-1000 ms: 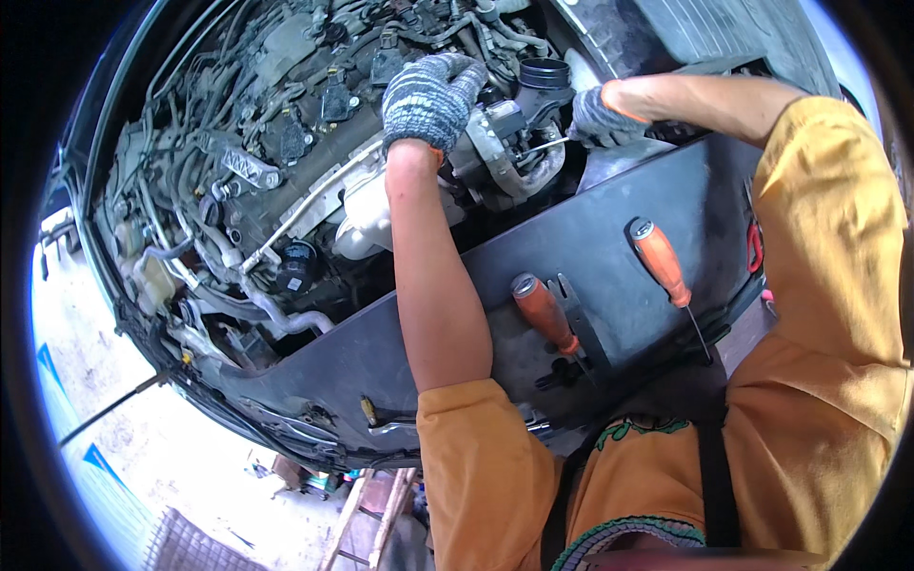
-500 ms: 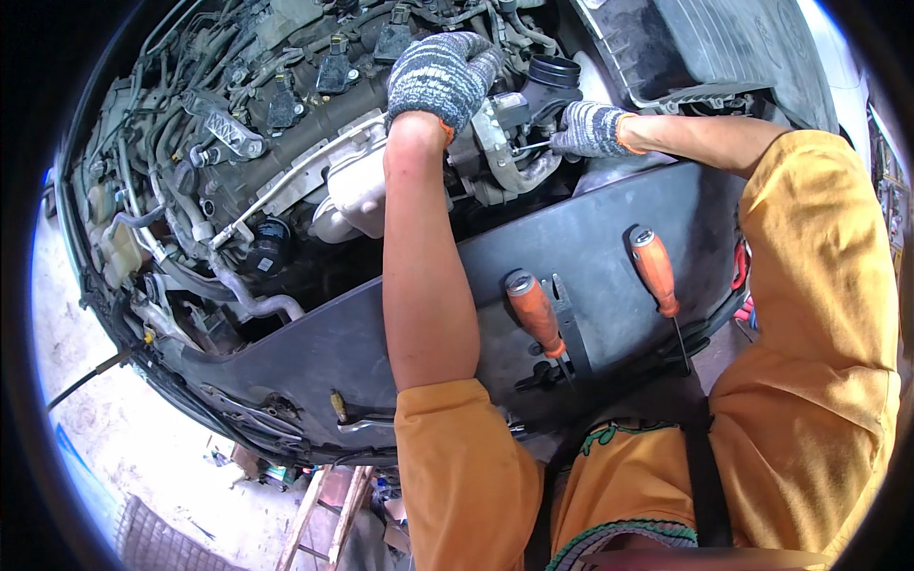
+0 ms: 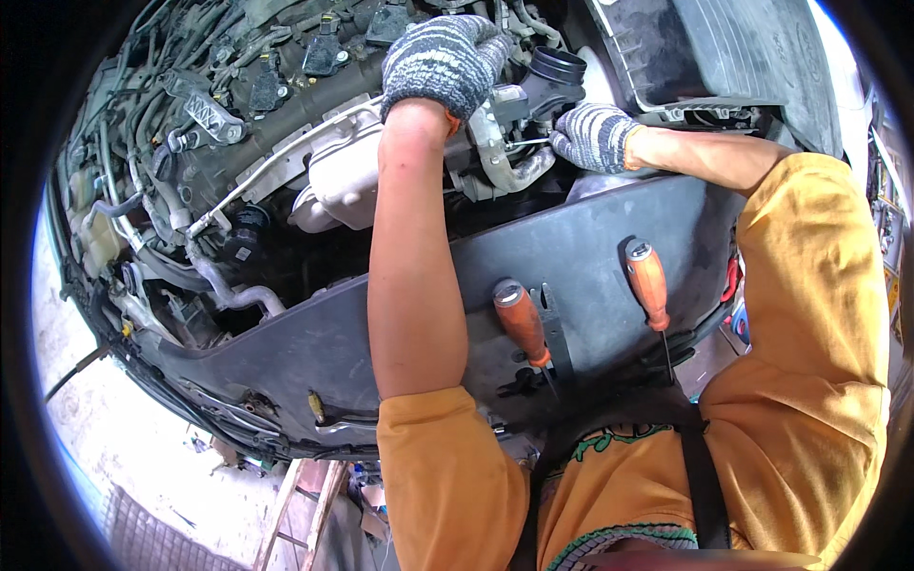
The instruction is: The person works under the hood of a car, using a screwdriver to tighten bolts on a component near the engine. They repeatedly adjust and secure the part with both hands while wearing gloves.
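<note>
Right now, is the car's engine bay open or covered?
Open: the engine and a silver shield show, the gloved left hand over the engine.

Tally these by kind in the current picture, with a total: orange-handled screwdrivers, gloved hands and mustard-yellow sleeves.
Orange-handled screwdrivers: 2
Gloved hands: 2
Mustard-yellow sleeves: 2
Total: 6
</note>
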Tool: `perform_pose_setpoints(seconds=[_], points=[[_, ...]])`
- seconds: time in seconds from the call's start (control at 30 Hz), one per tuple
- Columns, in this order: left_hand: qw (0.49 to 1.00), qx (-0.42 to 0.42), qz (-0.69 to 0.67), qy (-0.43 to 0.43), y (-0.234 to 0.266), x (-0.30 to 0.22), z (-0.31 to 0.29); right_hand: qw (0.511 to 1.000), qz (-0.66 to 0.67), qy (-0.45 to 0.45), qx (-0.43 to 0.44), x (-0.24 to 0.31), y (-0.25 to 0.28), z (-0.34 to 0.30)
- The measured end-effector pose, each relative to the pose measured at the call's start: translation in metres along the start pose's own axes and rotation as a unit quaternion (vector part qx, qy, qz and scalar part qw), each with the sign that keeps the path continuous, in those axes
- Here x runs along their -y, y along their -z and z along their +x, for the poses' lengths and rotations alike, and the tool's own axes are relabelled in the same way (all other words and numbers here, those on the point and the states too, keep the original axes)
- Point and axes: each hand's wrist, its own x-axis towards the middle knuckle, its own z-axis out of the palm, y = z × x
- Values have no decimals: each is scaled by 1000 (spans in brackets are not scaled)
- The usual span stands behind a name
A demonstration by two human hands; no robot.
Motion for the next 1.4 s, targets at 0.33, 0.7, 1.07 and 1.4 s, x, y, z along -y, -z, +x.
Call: perform_pose_setpoints(seconds=[0.33, 0.7, 1.07, 1.4], points=[[995, -22, 19, -99, -10, -24, 4, 985, 107, -134, 23, 3, 10, -3], [911, 93, 290, -276, -62, -62, -20, 975, 212, -38, -62, -13, -12, 17], [933, 165, 274, -163, -84, -64, -26, 970, 203, -93, 92, -10, 13, 7], [894, 194, 359, -184, -78, -77, -28, 970, 217, -76, 85, -10, 22, 5]])
